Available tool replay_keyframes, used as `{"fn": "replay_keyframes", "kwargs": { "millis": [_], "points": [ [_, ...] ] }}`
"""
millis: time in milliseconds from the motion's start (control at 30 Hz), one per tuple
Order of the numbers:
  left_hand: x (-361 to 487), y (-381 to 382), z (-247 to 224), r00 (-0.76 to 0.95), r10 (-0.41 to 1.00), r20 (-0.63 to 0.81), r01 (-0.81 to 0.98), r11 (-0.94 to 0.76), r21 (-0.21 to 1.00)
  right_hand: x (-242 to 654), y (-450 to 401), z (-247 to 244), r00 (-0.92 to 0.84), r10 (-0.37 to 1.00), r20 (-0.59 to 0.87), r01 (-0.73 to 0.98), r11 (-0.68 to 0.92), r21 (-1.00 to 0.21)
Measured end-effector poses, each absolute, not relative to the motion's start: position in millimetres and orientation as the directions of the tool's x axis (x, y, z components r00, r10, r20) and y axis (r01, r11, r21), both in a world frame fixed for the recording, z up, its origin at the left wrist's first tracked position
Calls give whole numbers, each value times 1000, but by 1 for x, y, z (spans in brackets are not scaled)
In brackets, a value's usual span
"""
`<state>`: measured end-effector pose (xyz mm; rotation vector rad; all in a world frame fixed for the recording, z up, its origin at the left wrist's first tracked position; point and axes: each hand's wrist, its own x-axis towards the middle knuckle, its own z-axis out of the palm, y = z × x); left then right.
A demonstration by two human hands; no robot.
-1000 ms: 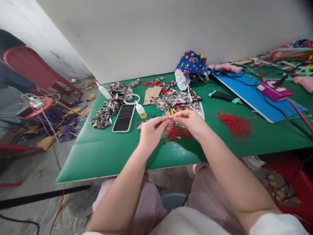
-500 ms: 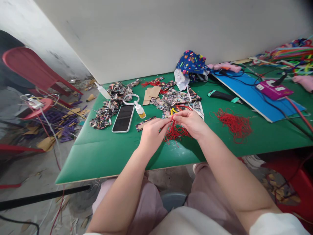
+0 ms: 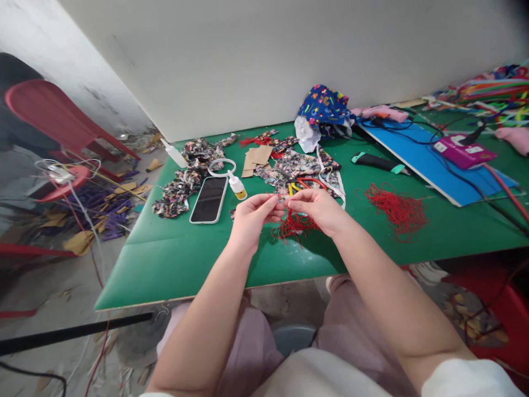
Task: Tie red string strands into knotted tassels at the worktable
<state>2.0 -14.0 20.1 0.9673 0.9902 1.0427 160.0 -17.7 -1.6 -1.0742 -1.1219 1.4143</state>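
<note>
My left hand (image 3: 252, 218) pinches a thin red cord (image 3: 281, 195) between thumb and forefinger. Close beside it, my right hand (image 3: 320, 210) has thumb and forefinger pressed together on the same cord. Below the fingers lies a tangled bunch of red cords (image 3: 294, 227), partly covered by my right hand. Just beyond the hands, pliers (image 3: 305, 181) with red and yellow handles rest on floral fabric (image 3: 303, 164). A small glue bottle (image 3: 238, 187) with a white nozzle stands left of them. My left hand mostly hides a patterned strip.
A phone (image 3: 209, 200), a white ring (image 3: 222, 166) and crumpled floral fabric (image 3: 171, 193) lie at left. To the right are a second red cord pile (image 3: 397, 212), a black-and-green cutter (image 3: 380, 164) and a blue board (image 3: 433, 160). Brown card pieces (image 3: 257, 159) lie behind.
My left hand has drawn slightly left and turned, stretching the red cord between both hands. It now covers more of the patterned strip. My right hand has barely moved.
</note>
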Motion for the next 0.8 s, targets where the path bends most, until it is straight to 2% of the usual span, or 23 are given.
{"fn": "replay_keyframes", "kwargs": {
  "millis": [333, 600, 800],
  "points": [
    [7, -16, 17, 261, 938, -228, -285, 300, 910, 160, -20, 3, -112, 993, 28, -141, 12, -990],
    [7, -16, 16, 224, 945, -240, -221, 289, 931, 159, -22, 4, -150, 987, 55, -7, 55, -998],
    [7, -17, 17, 202, 950, -239, -155, 272, 950, 155, -23, 4, -111, 990, 90, 60, 97, -993]
  ]
}}
